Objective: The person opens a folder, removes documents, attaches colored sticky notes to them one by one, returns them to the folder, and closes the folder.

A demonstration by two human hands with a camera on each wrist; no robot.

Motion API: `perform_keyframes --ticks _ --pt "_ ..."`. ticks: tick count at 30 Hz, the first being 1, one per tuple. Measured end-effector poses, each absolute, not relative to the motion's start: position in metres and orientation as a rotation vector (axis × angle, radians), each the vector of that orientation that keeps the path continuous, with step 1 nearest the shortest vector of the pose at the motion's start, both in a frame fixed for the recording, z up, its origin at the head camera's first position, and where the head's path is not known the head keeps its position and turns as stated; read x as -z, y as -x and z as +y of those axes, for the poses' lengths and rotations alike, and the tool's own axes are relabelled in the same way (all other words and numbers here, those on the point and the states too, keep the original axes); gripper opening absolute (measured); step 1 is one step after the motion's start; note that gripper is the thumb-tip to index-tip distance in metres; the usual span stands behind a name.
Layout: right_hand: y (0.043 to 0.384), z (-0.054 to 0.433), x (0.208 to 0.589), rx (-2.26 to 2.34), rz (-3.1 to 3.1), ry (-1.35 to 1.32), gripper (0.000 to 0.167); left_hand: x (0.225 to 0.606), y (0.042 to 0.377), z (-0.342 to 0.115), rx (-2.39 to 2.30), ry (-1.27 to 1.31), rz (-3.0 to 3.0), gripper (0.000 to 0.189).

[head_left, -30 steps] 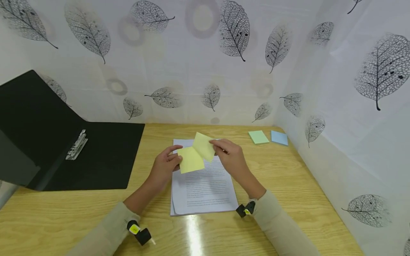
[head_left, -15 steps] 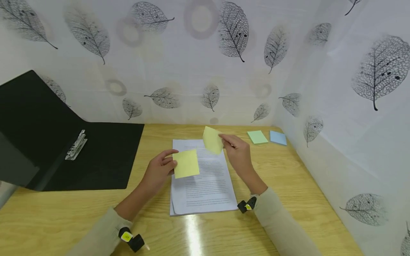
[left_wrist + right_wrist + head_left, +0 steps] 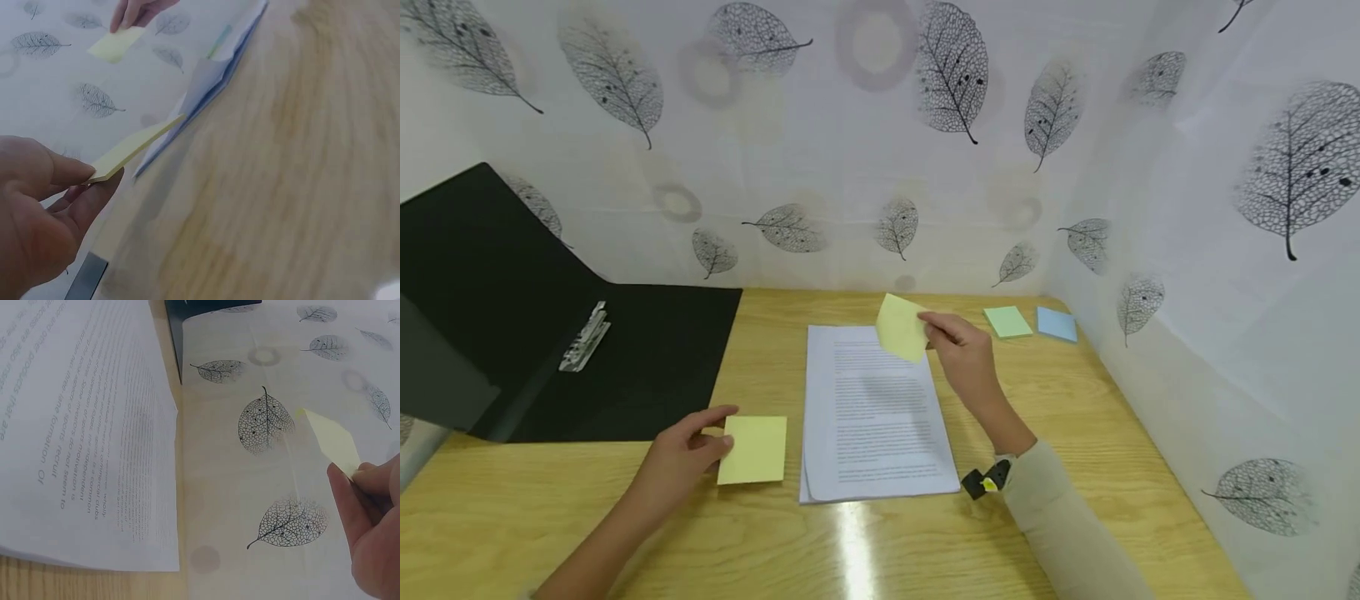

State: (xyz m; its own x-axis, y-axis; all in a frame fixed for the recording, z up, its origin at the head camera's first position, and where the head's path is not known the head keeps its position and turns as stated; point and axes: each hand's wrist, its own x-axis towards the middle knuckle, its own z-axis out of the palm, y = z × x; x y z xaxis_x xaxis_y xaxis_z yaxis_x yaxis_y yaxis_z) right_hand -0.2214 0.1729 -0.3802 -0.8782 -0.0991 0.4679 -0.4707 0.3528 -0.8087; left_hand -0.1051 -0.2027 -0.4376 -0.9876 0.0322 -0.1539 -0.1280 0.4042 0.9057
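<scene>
My left hand (image 3: pixel 681 458) pinches a yellow sticky note pad (image 3: pixel 754 450) at its left edge, just above the table and left of the papers. In the left wrist view the pad (image 3: pixel 134 147) shows its thickness between thumb and fingers. Above the far right part of the printed sheets (image 3: pixel 880 433), my right hand (image 3: pixel 966 358) pinches a single yellow sticky note (image 3: pixel 901 327) by its right side. That note (image 3: pixel 334 440) appears thin and slightly bent in the right wrist view. The stack of sheets lies flat on the table, text side up.
An open black clip folder (image 3: pixel 647 367) lies at the left, its cover raised, with a metal clip (image 3: pixel 583 337) inside. A green sticky note pad (image 3: pixel 1007 322) and a blue one (image 3: pixel 1056 324) sit at the back right. Leaf-patterned curtain (image 3: pixel 827 142) borders the wooden table.
The single note has come apart from the pad. My left hand has carried the pad left and toward me, off the papers. My right hand has moved slightly right and up with the note.
</scene>
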Motion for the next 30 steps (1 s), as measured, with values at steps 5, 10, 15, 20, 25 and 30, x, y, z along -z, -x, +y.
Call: perform_keyframes --ticks 5,10,15,20,25,30 --pt "0.22 0.174 0.379 -1.544 -2.309 -0.525 0.023 0.443 0.081 -0.227 -1.384 0.181 2.648 0.052" --pt "0.22 0.172 0.381 -1.597 -2.303 -0.534 0.023 0.447 0.069 -0.249 -1.261 0.239 2.715 0.054" --pt "0.222 0.169 0.384 -1.609 -2.314 -0.542 0.023 0.451 0.064 -0.258 -1.144 0.272 2.836 0.049" --pt "0.221 0.169 0.383 -1.589 -2.323 -0.532 0.023 0.455 0.064 -0.262 -1.061 0.311 2.915 0.045" --pt "0.219 0.169 0.381 -1.615 -2.318 -0.532 0.023 0.456 0.065 -0.265 -1.037 0.301 2.921 0.045" --pt "0.218 0.17 0.378 -1.628 -2.329 -0.516 0.023 0.452 0.065 -0.262 -1.026 0.241 2.976 0.045"
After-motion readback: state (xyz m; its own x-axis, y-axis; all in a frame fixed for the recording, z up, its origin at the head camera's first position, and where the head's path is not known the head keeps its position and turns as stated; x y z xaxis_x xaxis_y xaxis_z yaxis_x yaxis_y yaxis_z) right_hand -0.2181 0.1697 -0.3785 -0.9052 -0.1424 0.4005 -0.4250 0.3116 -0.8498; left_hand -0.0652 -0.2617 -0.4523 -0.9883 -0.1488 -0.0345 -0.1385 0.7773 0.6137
